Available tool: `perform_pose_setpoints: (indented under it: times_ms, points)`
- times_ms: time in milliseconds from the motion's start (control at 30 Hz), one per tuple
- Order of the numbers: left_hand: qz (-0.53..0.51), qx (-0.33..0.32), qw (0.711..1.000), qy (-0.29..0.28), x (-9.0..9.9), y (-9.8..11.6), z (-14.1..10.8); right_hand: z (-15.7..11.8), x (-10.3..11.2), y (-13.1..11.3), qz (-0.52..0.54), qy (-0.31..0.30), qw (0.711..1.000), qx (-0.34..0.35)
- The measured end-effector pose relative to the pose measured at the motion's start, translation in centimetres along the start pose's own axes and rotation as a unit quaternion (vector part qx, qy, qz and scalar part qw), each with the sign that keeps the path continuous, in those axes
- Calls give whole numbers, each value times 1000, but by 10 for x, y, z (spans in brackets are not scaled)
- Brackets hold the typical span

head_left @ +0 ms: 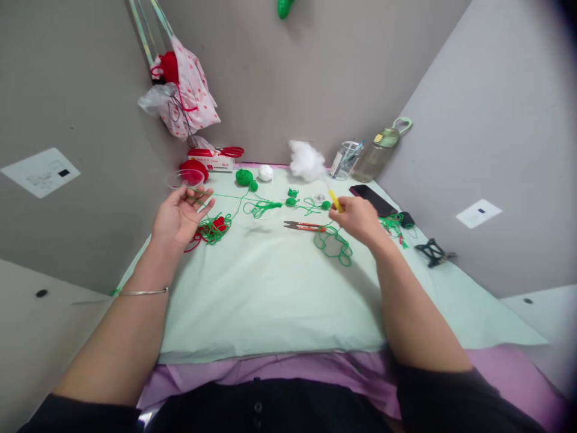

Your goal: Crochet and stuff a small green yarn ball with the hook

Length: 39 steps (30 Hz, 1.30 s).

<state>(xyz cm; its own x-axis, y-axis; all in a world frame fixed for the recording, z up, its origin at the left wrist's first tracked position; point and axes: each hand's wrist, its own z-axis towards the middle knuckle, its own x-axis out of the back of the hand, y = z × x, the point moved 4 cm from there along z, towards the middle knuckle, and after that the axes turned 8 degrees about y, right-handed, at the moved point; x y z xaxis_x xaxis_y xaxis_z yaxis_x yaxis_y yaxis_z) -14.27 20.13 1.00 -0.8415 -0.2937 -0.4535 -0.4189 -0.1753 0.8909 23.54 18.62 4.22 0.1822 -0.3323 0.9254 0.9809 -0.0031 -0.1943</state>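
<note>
My left hand [179, 218] is palm up above the left of the table, fingers curled and apart, with a thin green strand [234, 196] running from its fingers to the right. Beside it is a clear round plastic lid or dish [186, 179]; whether the fingers touch it I cannot tell. My right hand [357, 218] is closed on a yellow-handled tool [335, 201], its thin tip pointing up toward white stuffing [306, 161]. Orange-handled snips [306, 227] and a loose green yarn loop [334, 246] lie below and left of the right hand.
Green yarn ball [244, 177], white ball [265, 173] and small green pieces [291, 202] lie mid-table. Red and green yarn [215, 230] is at left. A phone [373, 200], clear cup [346, 161], bottle [377, 156] and black stand [433, 253] are at right. Red scissors [231, 151] rest on a box [211, 160].
</note>
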Motion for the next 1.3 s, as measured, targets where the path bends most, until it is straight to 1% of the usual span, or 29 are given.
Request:
perform_pose_setpoints:
  times_ms: [33,100,167,233,267,333,367,433,500,567,667,700,767,867,933,1000,1033,1100,1200,1300]
  points:
    - [-3,3,1000,2,3,2,3,3,5,12,13,-8,999,-32]
    - [9,6,1000,-9,4,5,6,4,9,27,64,-60,995,-53]
    - [45,16,998,-49,0,4,3,2,7,32,106,-125,986,-37]
    - [110,40,986,-119,-7,-1,-6,-3,0,30,123,-199,972,8]
    - [152,57,973,-162,-11,-5,-13,-6,-3,28,125,-235,963,32]
    - [247,90,933,-247,-16,-14,-26,-10,-9,25,125,-290,947,66]
    - [293,101,908,-282,-17,-18,-32,-11,-11,24,120,-301,943,73]
    - [369,97,867,-320,-17,-26,-40,-11,-11,22,109,-288,949,71]
    - [425,53,846,-318,-17,-31,-40,-11,-7,18,112,-256,958,73]
    - [466,-18,837,-286,-21,-34,-37,-14,-2,7,142,-235,958,84]
    - [497,-125,828,-230,-37,-39,-41,-25,1,-15,201,-259,939,103]
    - [498,-150,825,-221,-44,-43,-46,-29,1,-22,210,-270,933,112]
    - [494,-176,820,-230,-61,-53,-60,-35,-2,-35,211,-283,926,135]
    - [468,-167,824,-272,-81,-71,-79,-38,-8,-47,206,-270,928,152]
    - [440,-140,841,-283,-84,-78,-83,-37,-11,-50,221,-230,937,142]
    - [404,-104,868,-269,-80,-81,-78,-36,-14,-51,257,-177,943,119]
    - [384,-86,883,-256,-77,-81,-74,-36,-15,-52,283,-156,940,106]
    - [343,-56,910,-225,-71,-78,-65,-37,-18,-55,343,-132,926,86]
    - [292,-26,936,-194,-66,-72,-59,-42,-23,-63,395,-134,906,70]
    - [258,-9,948,-186,-67,-68,-62,-48,-30,-72,400,-147,902,69]
